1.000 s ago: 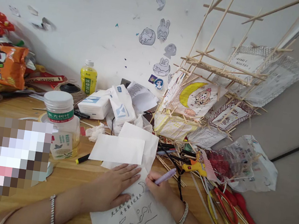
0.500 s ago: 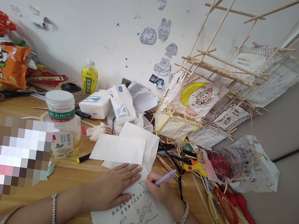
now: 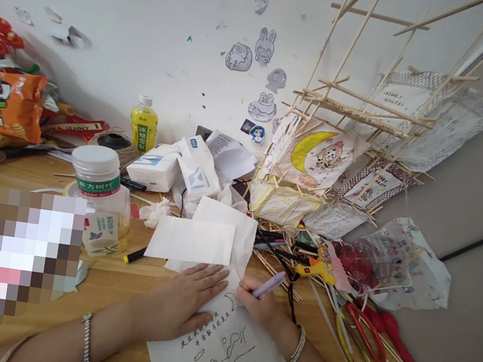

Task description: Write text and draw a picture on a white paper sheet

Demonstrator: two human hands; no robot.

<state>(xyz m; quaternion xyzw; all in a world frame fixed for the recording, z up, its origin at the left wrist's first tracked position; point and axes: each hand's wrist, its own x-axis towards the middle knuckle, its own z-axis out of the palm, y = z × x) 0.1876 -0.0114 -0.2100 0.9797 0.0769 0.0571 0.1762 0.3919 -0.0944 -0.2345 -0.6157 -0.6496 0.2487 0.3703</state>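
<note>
A white sheet of paper [image 3: 181,357] lies before me, bearing black line drawings, two lines of handwritten characters and a crescent near its top. My left hand [image 3: 182,298] rests flat on the sheet's upper left, fingers stretched out. A light purple pen [image 3: 269,285] is gripped in my right hand [image 3: 262,307], beside the crescent at the upper right of the sheet. The fingers hide the pen's tip. Just beyond my left hand, blank white paper [image 3: 190,240] overlaps a second blank sheet [image 3: 244,235].
A clear jar with a white lid [image 3: 97,161] stands left, near tissue packs [image 3: 198,169] and a yellow bottle [image 3: 144,125]. Right are a yellow glue gun [image 3: 316,268], scissors [image 3: 353,346] and a tall stick frame [image 3: 354,110] with drawn panels. Pixelation covers the lower left.
My right hand and the pen have shifted very slightly beside the crescent. My left hand stays in place on the sheet.
</note>
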